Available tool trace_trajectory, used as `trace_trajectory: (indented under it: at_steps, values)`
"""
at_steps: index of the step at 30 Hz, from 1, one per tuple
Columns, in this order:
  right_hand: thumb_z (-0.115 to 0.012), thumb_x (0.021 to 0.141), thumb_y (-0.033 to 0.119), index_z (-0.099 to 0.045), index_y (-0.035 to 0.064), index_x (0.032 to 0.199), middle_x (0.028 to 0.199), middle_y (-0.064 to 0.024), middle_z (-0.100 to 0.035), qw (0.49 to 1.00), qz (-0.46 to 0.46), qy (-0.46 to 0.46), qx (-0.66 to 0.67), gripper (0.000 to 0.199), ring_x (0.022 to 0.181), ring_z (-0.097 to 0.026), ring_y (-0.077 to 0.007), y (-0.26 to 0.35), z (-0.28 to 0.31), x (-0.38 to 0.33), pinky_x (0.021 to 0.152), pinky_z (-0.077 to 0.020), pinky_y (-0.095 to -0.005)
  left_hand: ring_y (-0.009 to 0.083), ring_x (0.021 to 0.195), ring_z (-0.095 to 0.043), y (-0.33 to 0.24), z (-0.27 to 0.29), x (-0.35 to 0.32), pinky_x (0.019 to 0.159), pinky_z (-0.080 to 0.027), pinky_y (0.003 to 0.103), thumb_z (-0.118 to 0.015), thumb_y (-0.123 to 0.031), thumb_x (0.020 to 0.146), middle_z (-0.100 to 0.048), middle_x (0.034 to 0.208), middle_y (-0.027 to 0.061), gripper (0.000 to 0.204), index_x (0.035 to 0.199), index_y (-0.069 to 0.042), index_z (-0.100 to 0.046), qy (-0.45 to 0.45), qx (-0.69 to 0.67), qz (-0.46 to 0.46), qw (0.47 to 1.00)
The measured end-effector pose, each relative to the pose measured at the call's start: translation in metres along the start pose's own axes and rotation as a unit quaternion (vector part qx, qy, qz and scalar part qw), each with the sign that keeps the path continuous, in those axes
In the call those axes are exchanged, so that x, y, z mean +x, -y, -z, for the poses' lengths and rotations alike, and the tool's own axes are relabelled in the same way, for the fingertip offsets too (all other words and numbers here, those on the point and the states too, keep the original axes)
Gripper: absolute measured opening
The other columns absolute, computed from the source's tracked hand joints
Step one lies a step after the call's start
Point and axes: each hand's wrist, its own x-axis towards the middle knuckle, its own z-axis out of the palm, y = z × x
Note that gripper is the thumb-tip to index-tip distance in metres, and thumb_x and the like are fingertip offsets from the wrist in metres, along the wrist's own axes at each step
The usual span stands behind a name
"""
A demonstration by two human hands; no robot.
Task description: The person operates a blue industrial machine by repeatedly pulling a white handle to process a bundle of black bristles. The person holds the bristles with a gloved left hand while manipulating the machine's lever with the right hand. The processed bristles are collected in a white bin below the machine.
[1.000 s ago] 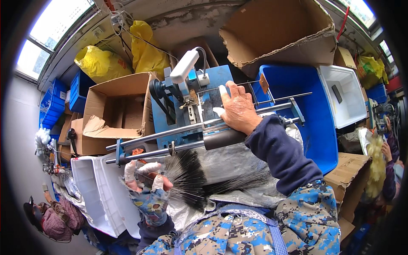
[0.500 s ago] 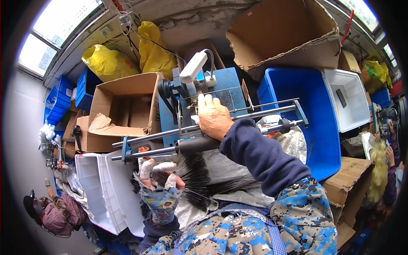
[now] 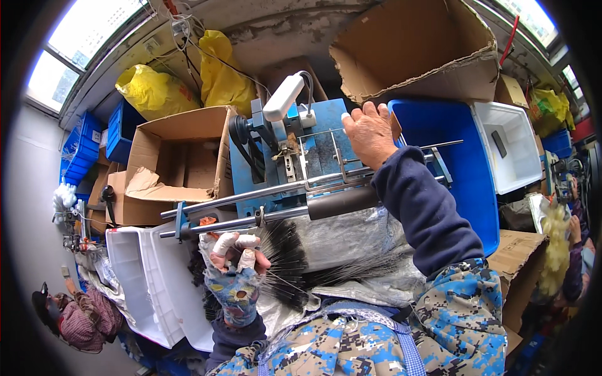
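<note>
My left hand (image 3: pixel 238 250), with white tape on its fingers and a frayed patterned cuff, is curled closed below the machine's rails. A fan of thin, stiff black strands (image 3: pixel 283 263) spreads right from beside its fingertips; what the fingers hold is hidden. More strands lie across a silvery sheet (image 3: pixel 351 238) over my lap. My right hand (image 3: pixel 371 135) closes over the right part of a sliding metal frame (image 3: pixel 338 182) on the blue machine (image 3: pixel 323 113). A dark roller sleeve (image 3: pixel 343 200) sits on the front rod below it.
An open cardboard box (image 3: pixel 179 156) stands left of the machine, above white bins (image 3: pixel 135 282). To the right are a large blue bin (image 3: pixel 480 188) and a white tub (image 3: pixel 517 150). Yellow bags (image 3: pixel 153 94) lie behind. Other people (image 3: pixel 91 316) are at the far left and far right.
My right hand has moved right along the rails, and the sliding frame and dark sleeve have shifted right with it. The machine's left part is uncovered. My left hand stays nearly in place.
</note>
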Motion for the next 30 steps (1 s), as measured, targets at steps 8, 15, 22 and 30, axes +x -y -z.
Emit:
trace_trajectory:
  at_steps: [8,15,22,30]
  values:
    - [-0.057,0.071,0.005,-0.059,0.0036,0.082,0.070,-0.0095,-0.059,0.979,0.123,0.075,0.146,0.011,0.075,-0.055,-0.0238,-0.005,0.088,-0.100,0.071,-0.0392,-0.0361,0.0167,0.056,-0.057,-0.011,0.073,0.008,0.037,-0.044,0.022,-0.050,-0.001,0.087,-0.060,0.095,0.0170,0.035,0.121,-0.002,-0.044,-0.015,0.010,-0.133,0.991]
    - [-0.063,0.079,0.007,-0.045,-0.0030,0.109,0.098,-0.0184,-0.057,0.573,0.098,0.193,0.791,0.037,0.092,-0.059,-0.0266,0.104,0.076,-0.126,0.081,-0.0451,-0.0348,0.0203,0.076,-0.061,0.001,-0.024,-0.006,0.072,-0.050,0.031,-0.059,-0.003,0.084,-0.062,0.083,0.0147,0.025,0.107,-0.002,-0.050,0.164,0.239,-0.213,0.933]
    - [-0.060,0.076,0.000,-0.060,0.0013,0.093,0.070,-0.0113,-0.056,0.917,0.079,-0.082,0.383,0.017,0.061,-0.059,-0.0277,0.050,0.059,-0.073,0.051,-0.0468,-0.0345,0.0207,0.077,-0.060,0.029,0.012,-0.004,0.072,-0.049,0.029,-0.068,-0.011,0.075,-0.059,0.095,0.0126,0.041,0.111,-0.002,-0.051,0.197,0.440,0.007,0.876]
    - [-0.052,0.074,0.011,-0.060,0.0078,0.078,0.091,-0.0108,-0.052,0.989,0.023,-0.088,0.119,0.009,0.087,-0.052,-0.0263,0.048,-0.016,0.015,0.070,-0.0420,-0.0392,0.0368,0.087,-0.056,0.107,0.033,0.003,0.073,-0.047,0.043,-0.068,-0.008,0.064,-0.056,0.097,0.0167,0.056,0.117,-0.008,-0.050,0.297,0.584,-0.071,0.753]
